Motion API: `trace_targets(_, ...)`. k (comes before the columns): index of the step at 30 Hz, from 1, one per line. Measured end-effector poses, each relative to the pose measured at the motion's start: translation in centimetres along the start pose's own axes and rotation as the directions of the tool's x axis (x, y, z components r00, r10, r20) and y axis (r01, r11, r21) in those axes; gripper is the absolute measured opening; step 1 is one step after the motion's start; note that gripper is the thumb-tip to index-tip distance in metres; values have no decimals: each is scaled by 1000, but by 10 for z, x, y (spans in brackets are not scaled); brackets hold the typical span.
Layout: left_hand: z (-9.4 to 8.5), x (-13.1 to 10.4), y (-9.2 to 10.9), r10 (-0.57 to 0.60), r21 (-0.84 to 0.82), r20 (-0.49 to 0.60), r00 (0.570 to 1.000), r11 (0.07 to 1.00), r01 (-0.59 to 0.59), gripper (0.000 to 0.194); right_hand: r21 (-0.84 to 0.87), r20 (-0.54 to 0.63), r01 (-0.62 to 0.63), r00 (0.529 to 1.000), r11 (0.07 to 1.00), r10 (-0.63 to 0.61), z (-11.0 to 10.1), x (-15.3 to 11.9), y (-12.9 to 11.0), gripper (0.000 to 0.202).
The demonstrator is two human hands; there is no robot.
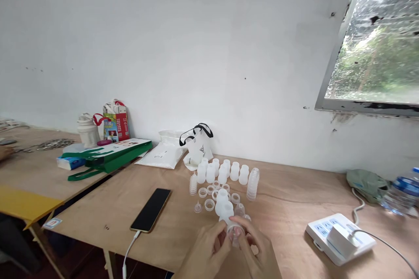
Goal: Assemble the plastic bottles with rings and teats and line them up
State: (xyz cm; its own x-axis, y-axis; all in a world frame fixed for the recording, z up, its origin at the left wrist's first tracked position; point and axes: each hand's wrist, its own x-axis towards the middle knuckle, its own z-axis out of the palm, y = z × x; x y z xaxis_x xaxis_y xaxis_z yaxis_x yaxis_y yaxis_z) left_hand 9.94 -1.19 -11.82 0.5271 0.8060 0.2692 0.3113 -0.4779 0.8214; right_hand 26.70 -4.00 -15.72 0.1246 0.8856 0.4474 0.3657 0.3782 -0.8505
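Near the table's front edge, my left hand [209, 250] and my right hand [257, 244] meet, their fingers closed round a small clear plastic ring piece [235, 230]. Just beyond them stand white bottles [222, 200], with clear domed caps [239, 209] at their right. Loose clear rings [209, 204] lie farther back, beside a small nipple-shaped piece [198, 207]. Behind these, several more white bottles [211, 173] stand in rows, between a short stack of clear pieces [193, 184] and a taller stack of clear caps [253, 184].
A phone [151, 210] with a white cable lies at the left. White bags [198, 148] and a green bag [111, 155] are behind it. At the right are a power strip [340, 237], a grey-green pouch [368, 185] and a water bottle [401, 194].
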Motion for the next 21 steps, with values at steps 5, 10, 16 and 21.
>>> trace_targets(5, -1, -1, -1, 9, 37, -1, 1000, 999, -9, 41, -68, -96, 88, 991, 994, -95, 8, -3, -6, 38)
trace_targets(10, 0, 1, 0, -6, 70, 10, 1000, 998, 6, 34, -130, -80, 139, 985, 982, -150, 5, -2, -6, 40)
trace_targets(16, -1, 3, -1, -34, 113, -59, 998, 993, 40, 37, -109, -43, 91, 994, 990, -96, 9, -3, -5, 42)
trace_targets(21, -7, 2, -2, -19, 153, -59, 998, 988, 28, 36, -80, -44, 63, 997, 995, -67, 9, -1, -11, 38)
